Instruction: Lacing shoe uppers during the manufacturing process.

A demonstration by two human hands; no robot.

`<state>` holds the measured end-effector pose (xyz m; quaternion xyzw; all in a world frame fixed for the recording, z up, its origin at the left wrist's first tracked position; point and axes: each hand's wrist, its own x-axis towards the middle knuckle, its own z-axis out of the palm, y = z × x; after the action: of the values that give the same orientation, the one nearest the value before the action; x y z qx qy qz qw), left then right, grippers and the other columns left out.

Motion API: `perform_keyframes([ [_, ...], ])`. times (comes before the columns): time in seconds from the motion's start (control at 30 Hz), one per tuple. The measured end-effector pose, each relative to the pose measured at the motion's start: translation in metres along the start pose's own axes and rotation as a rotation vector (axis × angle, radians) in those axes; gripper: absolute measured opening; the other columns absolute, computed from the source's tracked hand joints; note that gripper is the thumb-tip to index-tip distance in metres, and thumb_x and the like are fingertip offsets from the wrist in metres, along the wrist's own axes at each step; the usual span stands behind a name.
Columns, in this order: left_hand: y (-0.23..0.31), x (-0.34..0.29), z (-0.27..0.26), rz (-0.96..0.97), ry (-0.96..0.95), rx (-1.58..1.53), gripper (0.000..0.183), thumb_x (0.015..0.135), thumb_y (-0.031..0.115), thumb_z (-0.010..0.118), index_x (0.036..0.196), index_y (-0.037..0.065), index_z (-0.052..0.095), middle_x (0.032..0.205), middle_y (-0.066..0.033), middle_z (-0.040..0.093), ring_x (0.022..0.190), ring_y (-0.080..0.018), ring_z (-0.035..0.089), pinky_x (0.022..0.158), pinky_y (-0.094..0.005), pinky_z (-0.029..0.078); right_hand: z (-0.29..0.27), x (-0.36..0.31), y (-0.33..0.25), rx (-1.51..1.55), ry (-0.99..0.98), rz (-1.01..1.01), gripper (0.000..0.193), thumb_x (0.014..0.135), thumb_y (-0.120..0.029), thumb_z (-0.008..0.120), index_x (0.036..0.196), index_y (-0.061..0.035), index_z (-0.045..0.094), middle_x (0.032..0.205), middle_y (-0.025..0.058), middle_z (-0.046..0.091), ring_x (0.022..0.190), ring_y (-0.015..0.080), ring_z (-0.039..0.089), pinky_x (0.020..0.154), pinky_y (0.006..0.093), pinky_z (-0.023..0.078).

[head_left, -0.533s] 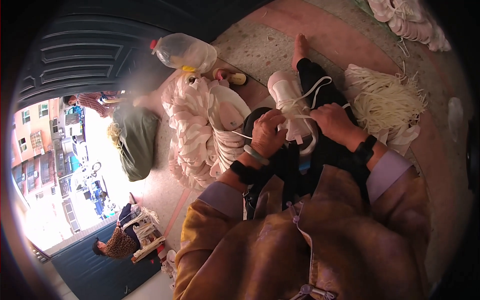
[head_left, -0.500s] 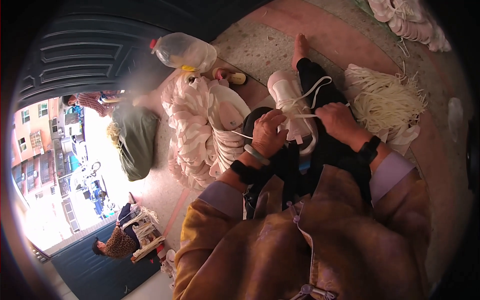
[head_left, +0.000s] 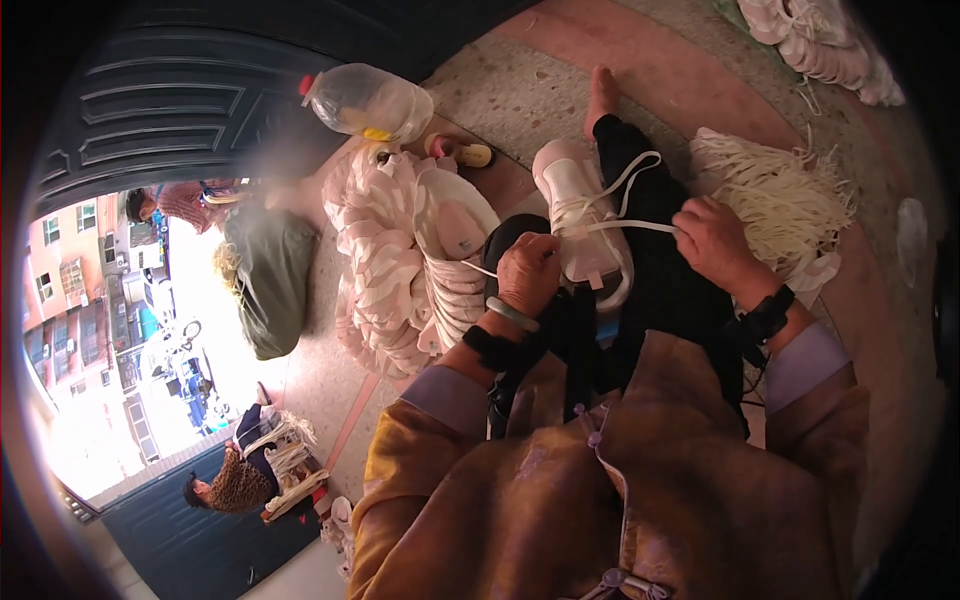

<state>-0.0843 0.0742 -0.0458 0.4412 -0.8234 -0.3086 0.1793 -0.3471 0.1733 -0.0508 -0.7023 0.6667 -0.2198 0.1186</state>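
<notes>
A pale pink and white shoe upper lies between my legs, its toe pointing away from me. White shoelace runs through its eyelets, and one end stretches taut to the right. My right hand pinches that end above my dark trouser leg. My left hand is closed at the upper's left edge, with a white lace end showing just left of it; the fingertips are partly hidden. Another length of lace loops loosely on the upper's right side.
Piled shoe uppers lie to my left, and a bundle of white laces to my right. A clear plastic jug and a dark green sack stand farther left. A seated person is at lower left. More uppers lie far right.
My right hand has moved right and slightly down, drawing out a longer stretch of lace. My left hand has shifted slightly left, away from the lacing.
</notes>
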Motion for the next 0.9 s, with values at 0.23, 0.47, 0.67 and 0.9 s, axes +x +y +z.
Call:
perform_keyframes([
  [0.23,0.023,0.019,0.023,0.088,0.027,0.047,0.010,0.072,0.008,0.057,0.080,0.004,0.062,0.073,-0.0128,0.059,0.068,-0.0301,0.059,0.061,-0.0354,0.047,0.029,0.035,-0.060,0.105,-0.050,-0.059,0.043,0.066,-0.029,0.066,0.095,-0.0037,0.046,0.084,0.0102,0.056,0.083,0.0292,0.055,0.070,0.0402,0.042],
  [0.47,0.024,0.029,0.034,-0.010,-0.016,0.085,0.012,0.076,0.014,0.055,0.080,0.005,0.062,0.073,-0.0151,0.061,0.070,-0.0323,0.060,0.061,-0.0376,0.048,0.061,0.045,-0.058,0.231,0.018,0.151,0.035,0.065,-0.023,0.066,0.088,-0.0034,0.048,0.077,0.0147,0.058,0.072,0.0310,0.060,0.059,0.0396,0.049],
  [0.67,0.022,0.031,0.032,-0.104,-0.066,0.077,0.013,0.075,0.018,0.057,0.077,0.006,0.062,0.069,-0.0154,0.060,0.068,-0.0333,0.060,0.059,-0.0383,0.048,0.058,0.043,-0.062,0.203,0.002,0.148,0.025,0.065,-0.017,0.061,0.082,-0.0024,0.050,0.072,0.0150,0.057,0.070,0.0315,0.060,0.061,0.0399,0.049],
  [0.9,0.023,0.026,0.031,-0.057,-0.081,0.077,0.013,0.074,0.020,0.059,0.079,0.008,0.062,0.070,-0.0148,0.061,0.068,-0.0329,0.060,0.058,-0.0392,0.047,0.061,0.043,-0.060,0.276,0.029,0.132,0.017,0.065,-0.014,0.059,0.077,-0.0033,0.051,0.071,0.0152,0.056,0.070,0.0324,0.059,0.063,0.0406,0.048],
])
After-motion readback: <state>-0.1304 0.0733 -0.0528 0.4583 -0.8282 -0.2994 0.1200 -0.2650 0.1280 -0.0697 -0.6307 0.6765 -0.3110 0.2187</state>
